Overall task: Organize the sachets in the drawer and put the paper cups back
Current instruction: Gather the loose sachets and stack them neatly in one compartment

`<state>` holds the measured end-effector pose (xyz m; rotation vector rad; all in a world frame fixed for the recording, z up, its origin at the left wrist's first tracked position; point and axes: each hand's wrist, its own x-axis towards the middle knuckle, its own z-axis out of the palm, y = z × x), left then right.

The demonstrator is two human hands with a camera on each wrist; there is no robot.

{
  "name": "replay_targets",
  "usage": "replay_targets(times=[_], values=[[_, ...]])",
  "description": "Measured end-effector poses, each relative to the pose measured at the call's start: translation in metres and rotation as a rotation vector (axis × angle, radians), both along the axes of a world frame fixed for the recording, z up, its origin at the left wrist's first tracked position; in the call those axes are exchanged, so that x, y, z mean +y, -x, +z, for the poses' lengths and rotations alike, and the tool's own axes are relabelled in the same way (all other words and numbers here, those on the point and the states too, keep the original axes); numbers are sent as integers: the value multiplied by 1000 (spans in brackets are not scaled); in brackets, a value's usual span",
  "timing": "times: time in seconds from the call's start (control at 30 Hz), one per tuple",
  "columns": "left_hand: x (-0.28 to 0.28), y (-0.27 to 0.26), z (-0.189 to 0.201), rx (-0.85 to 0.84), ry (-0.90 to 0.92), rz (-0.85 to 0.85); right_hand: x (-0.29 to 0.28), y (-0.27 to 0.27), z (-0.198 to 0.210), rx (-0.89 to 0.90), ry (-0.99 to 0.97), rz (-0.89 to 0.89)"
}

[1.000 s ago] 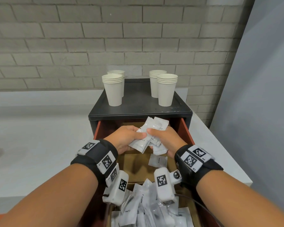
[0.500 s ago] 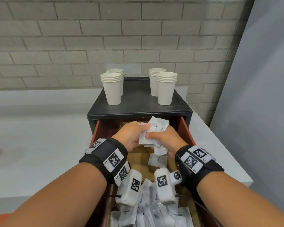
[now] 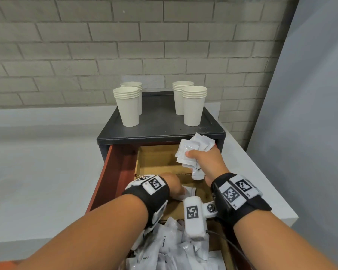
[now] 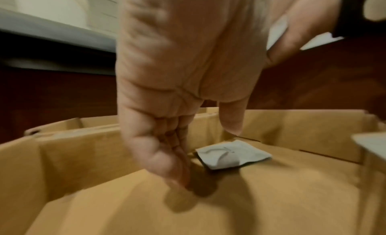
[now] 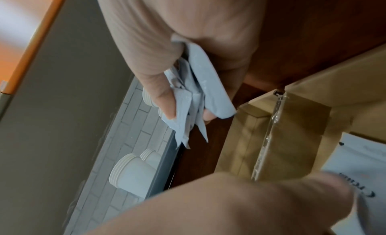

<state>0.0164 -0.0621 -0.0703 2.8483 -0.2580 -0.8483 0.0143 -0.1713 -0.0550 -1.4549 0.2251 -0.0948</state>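
Observation:
My right hand [image 3: 199, 158] grips a bunch of white sachets [image 3: 193, 151] over the right of the back cardboard compartment [image 3: 156, 158] of the open red-brown drawer [image 3: 113, 172]; the right wrist view shows the bunch of sachets [image 5: 192, 96] pinched between thumb and fingers of my right hand [image 5: 188, 114]. My left hand [image 3: 176, 190] reaches down into the middle compartment, fingers straight, beside a single sachet [image 4: 231, 154] lying flat on the cardboard; this left hand [image 4: 202, 144] holds nothing. Several stacks of paper cups [image 3: 128, 106] stand on the black cabinet top [image 3: 160, 117].
The front compartment holds a loose heap of white sachets [image 3: 174, 250]. A white counter [image 3: 37, 172] spreads to the left of the cabinet. A brick wall [image 3: 125, 45] lies behind and a grey panel [image 3: 310, 114] to the right.
My left hand has let go of the bunch and dropped into the middle compartment next to the single sachet. My right hand keeps the bunch alone and has shifted right and back.

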Motion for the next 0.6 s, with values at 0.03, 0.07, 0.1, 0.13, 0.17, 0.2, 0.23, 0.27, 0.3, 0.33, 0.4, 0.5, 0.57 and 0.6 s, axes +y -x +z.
replay_targets(times=[0.03, 0.07, 0.1, 0.13, 0.17, 0.2, 0.23, 0.27, 0.3, 0.33, 0.4, 0.5, 0.57, 0.6], values=[[-5, -1, -2, -8, -42, -51, 0, 0, 0, 2, -8, 1], [-9, -3, -5, -8, -86, -96, 0, 0, 0, 4, -14, -2], [-12, -6, -8, 2, -128, -121, -1, -1, -1, 4, -15, -5], [-14, -10, -13, 5, -156, -136, 0, -1, 0, 4, -13, -9], [-14, -12, -16, 5, -175, -142, 0, -1, 0, 6, -11, -11], [-14, -14, -17, 2, -191, -149, 0, -1, 0, 7, -10, -15], [-14, -14, -17, 0, -193, -151, 0, -1, 0, 5, -13, -18], [-15, -15, -16, -7, -183, -161, 0, -1, 0, 4, -19, -21], [-16, -14, -14, -13, -171, -173, -1, -1, 0, 1, -23, -24], [-17, -13, -12, -26, -163, -182, -1, 0, 1, 0, -27, -26], [-19, -12, -10, -34, -153, -193, -2, 0, 1, -4, -36, -29], [-9, -15, -7, -17, 0, -109, -5, 1, 2, -7, -50, -15], [6, -18, -2, -24, 258, 26, -7, 1, 2, 2, -78, 10], [14, -18, 2, -46, 385, 101, -7, 1, 3, 10, -83, 27]])
